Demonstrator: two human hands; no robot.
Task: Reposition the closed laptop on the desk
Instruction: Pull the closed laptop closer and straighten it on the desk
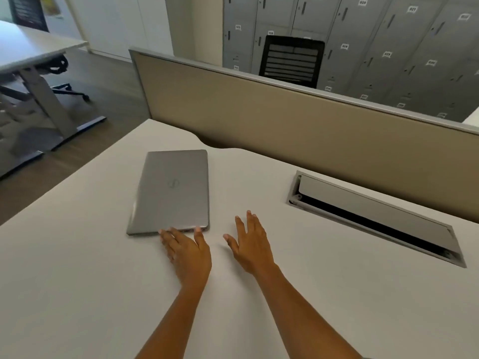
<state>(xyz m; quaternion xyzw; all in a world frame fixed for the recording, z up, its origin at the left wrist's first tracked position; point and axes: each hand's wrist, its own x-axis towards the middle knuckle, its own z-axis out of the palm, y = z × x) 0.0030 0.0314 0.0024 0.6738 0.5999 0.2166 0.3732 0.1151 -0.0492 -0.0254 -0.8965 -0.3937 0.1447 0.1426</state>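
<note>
A closed grey laptop (171, 191) lies flat on the left part of a white desk (77, 281), its near short edge met by the fingertips of the left hand (188, 252), which is spread and grips nothing; the right hand (252, 246) hovers open just beside it, right of the laptop, holding nothing. Further right a cable hatch (373, 216) is sunk in the desk with its flap tilted up, and a beige divider (298, 120) runs along the far edge. Beyond it stand a black chair (291, 60) and grey numbered lockers (388, 47), while another desk (33, 47) stands on the dark wood floor (108, 89) at left.
</note>
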